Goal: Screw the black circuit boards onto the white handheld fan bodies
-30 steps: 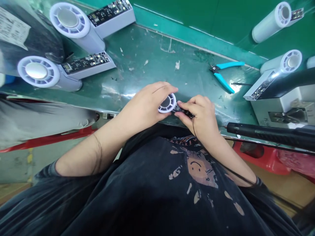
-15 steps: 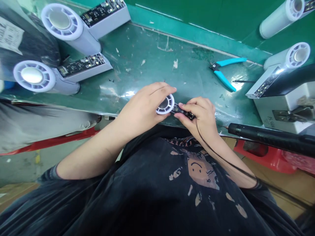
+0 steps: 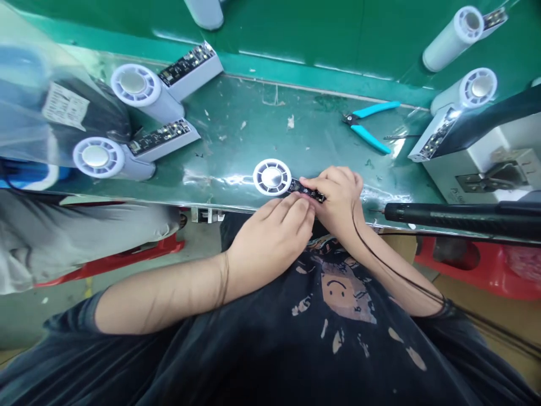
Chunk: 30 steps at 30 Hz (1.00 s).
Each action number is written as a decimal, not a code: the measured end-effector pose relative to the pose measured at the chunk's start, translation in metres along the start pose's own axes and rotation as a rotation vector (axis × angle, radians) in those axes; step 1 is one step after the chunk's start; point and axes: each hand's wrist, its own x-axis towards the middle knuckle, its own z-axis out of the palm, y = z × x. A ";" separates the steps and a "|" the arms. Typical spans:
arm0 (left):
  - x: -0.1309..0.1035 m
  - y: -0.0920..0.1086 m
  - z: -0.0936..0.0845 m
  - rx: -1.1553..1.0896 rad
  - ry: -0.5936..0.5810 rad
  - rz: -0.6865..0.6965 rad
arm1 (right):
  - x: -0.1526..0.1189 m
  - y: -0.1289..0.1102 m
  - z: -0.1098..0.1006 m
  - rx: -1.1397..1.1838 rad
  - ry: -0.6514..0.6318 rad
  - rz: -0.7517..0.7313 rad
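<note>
The device (image 3: 274, 178) was at the near edge of the desk (image 3: 240, 141), its round head turned up; whether it rested on the surface, I could not tell. The body under the head was hidden, and the far end of the dark board (image 3: 301, 190) was partly covered by the right hand (image 3: 338, 194). The thumb and forefinger of this hand pinched the board near its end. The fingers of the left hand (image 3: 273, 239) lay close together along the near side of the board, touching it; its thumb was hidden, so I could not tell whether this hand gripped.

At the upper edge a pale tube (image 3: 206, 12) was cut off, and the black screwdriver (image 3: 448, 217) ran out at the right edge. Inside the clear, wrinkled bag (image 3: 25, 121), dark contents were hard to make out, and the print on its label (image 3: 66, 106) was too small to read.

The head was a smooth pale ring with short spokes around a shiny metal disc. The cutters (image 3: 374, 110) had smooth blue handles, spread apart. The desk was glossy green, with whitish worn spots.
</note>
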 end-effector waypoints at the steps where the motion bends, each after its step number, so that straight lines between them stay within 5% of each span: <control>1: 0.001 0.004 0.002 0.003 -0.006 -0.025 | 0.000 0.000 0.001 0.003 0.003 0.004; 7: 0.005 0.015 0.009 -0.045 -0.038 -0.168 | 0.003 0.000 0.003 0.040 -0.017 0.037; 15: 0.004 0.016 0.012 0.099 -0.012 -0.102 | 0.002 -0.001 0.004 0.042 -0.025 0.062; 24: 0.006 0.017 0.014 0.060 -0.140 -0.106 | -0.003 0.003 0.013 0.005 -0.002 0.055; 30: 0.011 0.018 0.016 0.082 -0.062 -0.090 | -0.010 0.000 0.001 0.005 0.014 -0.055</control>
